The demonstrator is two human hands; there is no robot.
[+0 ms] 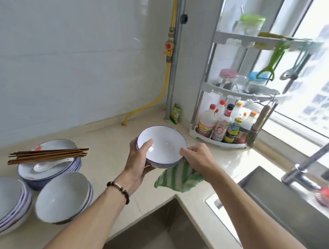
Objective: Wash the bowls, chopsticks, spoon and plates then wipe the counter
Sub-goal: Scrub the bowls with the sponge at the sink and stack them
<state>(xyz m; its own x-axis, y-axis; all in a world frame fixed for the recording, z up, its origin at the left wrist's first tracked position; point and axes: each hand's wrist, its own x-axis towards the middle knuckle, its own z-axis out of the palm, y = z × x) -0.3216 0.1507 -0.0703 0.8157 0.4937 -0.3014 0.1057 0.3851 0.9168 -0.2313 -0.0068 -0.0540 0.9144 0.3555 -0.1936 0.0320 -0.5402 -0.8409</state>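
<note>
Above the tabletop point(111, 141), left hand point(138, 164) fingers clamp a bowl point(162, 146) by its rim; right hand point(196, 157) fingers pinch a cloth point(178, 178) against it; bottle point(206, 120) labels are too blurred to read.

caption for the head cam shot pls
Left hand holds a blue-rimmed bowl over the counter while the right hand grips a green-striped cloth.

Light: we see bright daylight from the window point(311, 60), overexposed.
Blur: rack point(245, 86) edges smear.
Distortion: wide-angle bending at borders.
</note>
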